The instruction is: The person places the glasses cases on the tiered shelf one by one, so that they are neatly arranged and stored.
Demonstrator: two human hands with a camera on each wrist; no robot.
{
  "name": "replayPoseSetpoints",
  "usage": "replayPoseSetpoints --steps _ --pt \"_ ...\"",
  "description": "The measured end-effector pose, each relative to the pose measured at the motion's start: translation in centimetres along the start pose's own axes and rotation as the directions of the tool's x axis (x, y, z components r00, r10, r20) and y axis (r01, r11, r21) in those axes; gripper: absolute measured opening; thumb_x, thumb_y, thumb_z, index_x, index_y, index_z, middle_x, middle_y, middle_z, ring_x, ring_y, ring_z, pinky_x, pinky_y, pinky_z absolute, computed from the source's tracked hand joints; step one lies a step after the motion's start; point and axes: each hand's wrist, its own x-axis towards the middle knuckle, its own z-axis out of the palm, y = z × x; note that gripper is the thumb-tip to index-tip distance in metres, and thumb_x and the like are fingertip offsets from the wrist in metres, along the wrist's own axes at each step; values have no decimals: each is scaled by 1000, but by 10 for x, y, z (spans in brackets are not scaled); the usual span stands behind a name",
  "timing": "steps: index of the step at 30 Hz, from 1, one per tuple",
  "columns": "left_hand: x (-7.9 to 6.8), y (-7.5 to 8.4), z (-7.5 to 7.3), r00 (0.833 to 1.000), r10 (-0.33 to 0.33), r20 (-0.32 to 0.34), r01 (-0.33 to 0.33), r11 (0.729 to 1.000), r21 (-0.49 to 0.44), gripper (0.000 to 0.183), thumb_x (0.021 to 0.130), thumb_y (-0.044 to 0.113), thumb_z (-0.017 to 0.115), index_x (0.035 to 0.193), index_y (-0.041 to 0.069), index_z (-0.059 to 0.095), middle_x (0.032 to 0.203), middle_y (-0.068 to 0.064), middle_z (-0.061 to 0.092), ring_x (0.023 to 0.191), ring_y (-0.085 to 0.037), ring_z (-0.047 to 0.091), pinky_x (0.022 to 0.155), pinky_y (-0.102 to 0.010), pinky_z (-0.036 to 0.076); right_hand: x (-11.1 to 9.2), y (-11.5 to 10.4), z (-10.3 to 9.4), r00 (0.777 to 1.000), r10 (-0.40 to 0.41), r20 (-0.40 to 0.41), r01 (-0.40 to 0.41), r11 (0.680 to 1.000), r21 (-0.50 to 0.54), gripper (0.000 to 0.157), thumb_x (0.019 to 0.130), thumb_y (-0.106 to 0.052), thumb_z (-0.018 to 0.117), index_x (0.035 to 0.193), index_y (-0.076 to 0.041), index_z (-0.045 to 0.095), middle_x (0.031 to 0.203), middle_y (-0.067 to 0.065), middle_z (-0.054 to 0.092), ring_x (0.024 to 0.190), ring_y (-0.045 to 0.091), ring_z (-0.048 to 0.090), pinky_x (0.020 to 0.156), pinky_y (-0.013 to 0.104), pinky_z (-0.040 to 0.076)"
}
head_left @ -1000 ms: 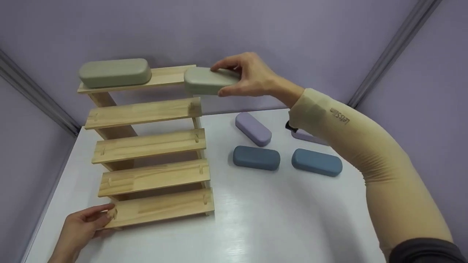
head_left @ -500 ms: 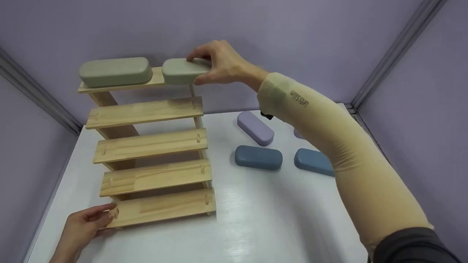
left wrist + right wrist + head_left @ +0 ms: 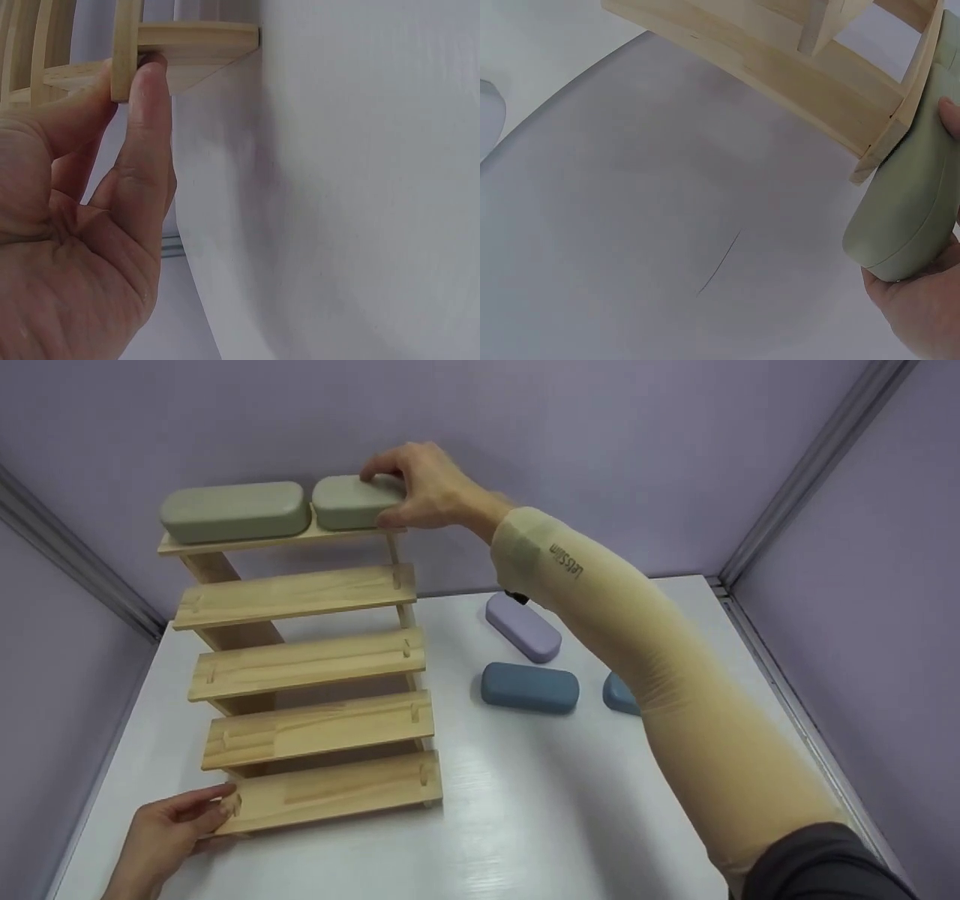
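Note:
A wooden stepped rack (image 3: 300,660) with several shelves stands on the left of the table. On its top shelf a green glasses case (image 3: 234,512) lies at the left end. Beside it, at the right end, my right hand (image 3: 427,487) grips a second green glasses case (image 3: 352,502) between thumb and fingers. The right wrist view shows that case (image 3: 907,210) against the top board, its end jutting past the board. My left hand (image 3: 165,832) pinches the left end of the lowest shelf; in the left wrist view the thumb and fingers hold the board's edge (image 3: 124,67).
On the white table (image 3: 517,810), right of the rack, lie a lilac case (image 3: 523,628) and a blue case (image 3: 529,688). Another blue case (image 3: 620,695) is partly hidden by my right forearm. Pale purple walls (image 3: 600,435) enclose the table.
My right hand has moved left with the green case, from beyond the top shelf's right end to beside the first green case. The left hand has stayed on the lowest shelf.

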Motion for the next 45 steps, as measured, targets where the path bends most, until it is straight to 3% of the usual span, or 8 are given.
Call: replayPoseSetpoints --steps 9,13,20,25,34,39,45 --pt "-2 -2 -10 1000 5 -18 -3 997 77 40 105 10 81 144 9 77 111 18 83 94 6 75 87 -27 74 4 -8 10 1000 -1 12 1 1000 -27 61 96 -28 83 155 -25 67 156 -1 70 136 16 63 116 27 54" --pt "-2 -2 -10 1000 3 -8 -2 996 85 44 105 11 80 148 5 72 112 19 82 95 6 75 88 -27 74 3 -10 12 1000 -10 11 11 998 -54 62 97 -28 81 156 -26 66 157 -1 69 137 17 63 116 30 54" --pt "-3 -3 -11 1000 -9 -9 9 998 64 41 105 11 81 145 8 75 110 20 82 95 7 75 88 -27 74 0 -14 12 1000 5 31 -2 995 -103 63 100 -33 79 161 -29 61 162 -4 65 146 17 59 125 30 49" --pt "-3 0 -9 1000 -23 -18 24 999 43 35 104 12 83 138 19 81 104 22 81 94 7 74 88 -25 73 -7 -11 9 999 -39 11 40 990 -132 66 101 -39 80 163 -29 59 169 -5 59 156 20 50 134 33 41" --pt "0 5 -7 999 -40 -14 40 999 10 34 101 14 87 134 24 84 102 17 78 93 4 73 88 -25 73 -37 7 -13 974 -215 -70 211 975 -64 79 92 -37 86 163 -16 59 175 6 52 166 27 42 141 36 30" --pt "4 4 -7 1000 -18 -17 19 999 44 37 101 16 87 137 22 82 105 16 79 93 4 72 88 -23 72 -61 20 -23 963 -233 -135 236 972 3 76 92 -36 86 161 -14 61 173 10 54 163 29 44 141 39 32" --pt "4 0 -9 1000 3 -30 -1 997 78 39 104 16 84 143 17 78 104 19 77 94 5 72 89 -23 72 -92 42 -19 956 -227 -185 244 966 80 70 92 -31 89 156 -13 66 168 8 61 162 26 49 141 41 34"
